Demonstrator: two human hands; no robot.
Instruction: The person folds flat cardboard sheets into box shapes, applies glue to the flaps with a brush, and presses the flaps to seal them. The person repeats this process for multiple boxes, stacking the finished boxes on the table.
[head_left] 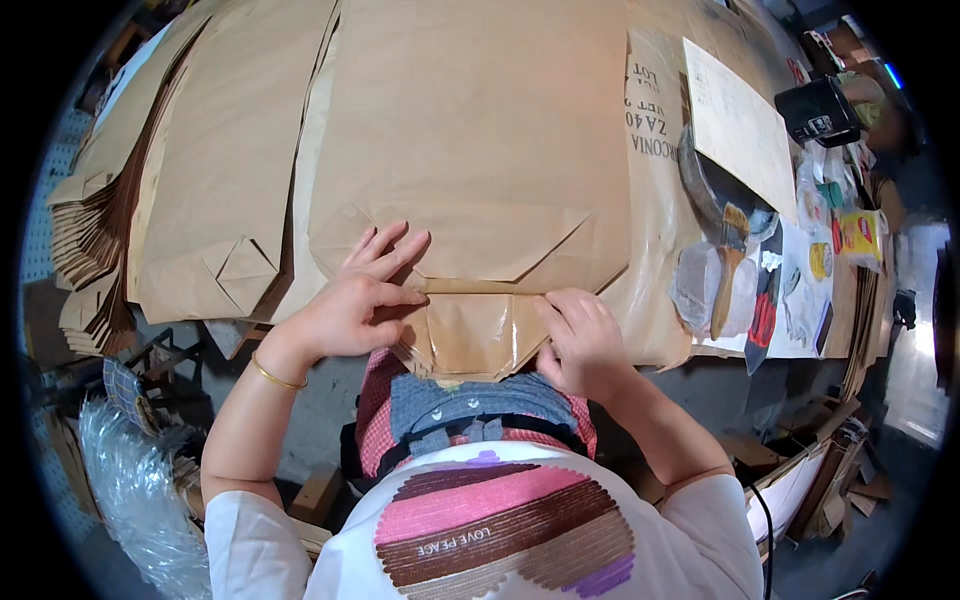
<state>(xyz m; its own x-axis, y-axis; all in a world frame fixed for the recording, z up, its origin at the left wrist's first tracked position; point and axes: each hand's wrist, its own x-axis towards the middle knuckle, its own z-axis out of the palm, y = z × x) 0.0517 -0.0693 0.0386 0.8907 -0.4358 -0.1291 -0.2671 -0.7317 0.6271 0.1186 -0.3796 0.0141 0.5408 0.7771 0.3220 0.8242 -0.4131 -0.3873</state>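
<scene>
A large brown paper bag [470,130] lies flat before me, its near end opened into a folded bottom with slanting creases. A glossy flap [472,330] of that end hangs over the table's near edge. My left hand [372,295] rests on the flap's left side, fingers spread over the paper and thumb low by the left corner. At the right corner my right hand [582,340] has its fingers curled over the flap, with the thumb beneath, gripping it. The undersides of the flap and of my fingertips are hidden.
Stacked paper bags [215,180] lie to the left, more fanned at the far left [95,235]. On the right are a brush [733,255], a red-handled knife [764,310], a board [740,120] over a dark basin [700,180], and a black container [820,112]. Clear plastic [130,490] heaps lower left.
</scene>
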